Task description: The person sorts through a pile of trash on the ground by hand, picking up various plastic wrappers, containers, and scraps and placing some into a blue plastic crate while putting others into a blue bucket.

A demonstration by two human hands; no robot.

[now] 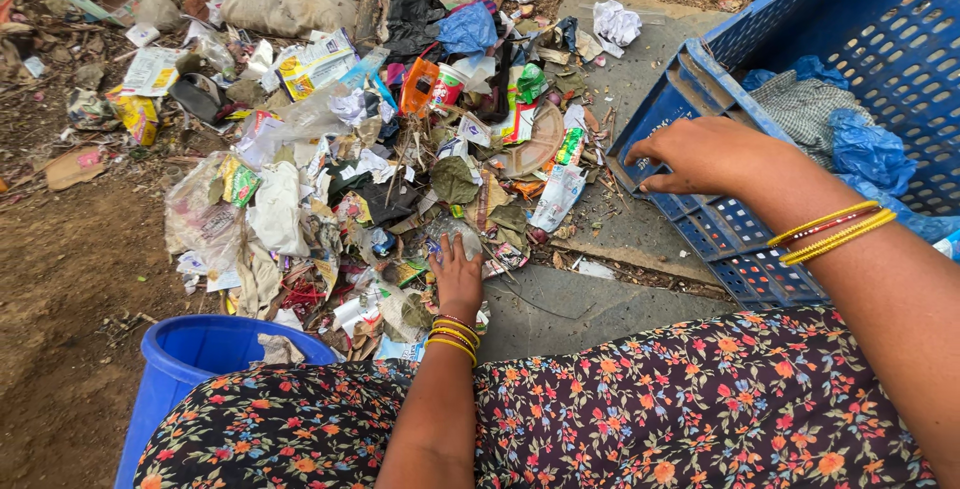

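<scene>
The left hand (458, 274) lies palm-down and unclenched on a clear plastic piece (447, 236) in the litter heap (380, 179), pinning it. The right hand (700, 154), fingers curled, grips the tilted blue crate (700, 89) by its rim, steadying it. A blue bucket (200, 359) stands near.

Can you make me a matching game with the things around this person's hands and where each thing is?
Things:
1. blue bucket
2. blue crate
3. left hand
4. right hand

Places:
A. resting on the crate's rim
B. pressed down on the litter pile
C. bottom left, beside the flowered dress
D. on the right, with cloth and blue bags inside

Pairs: 1-C, 2-D, 3-B, 4-A
</scene>
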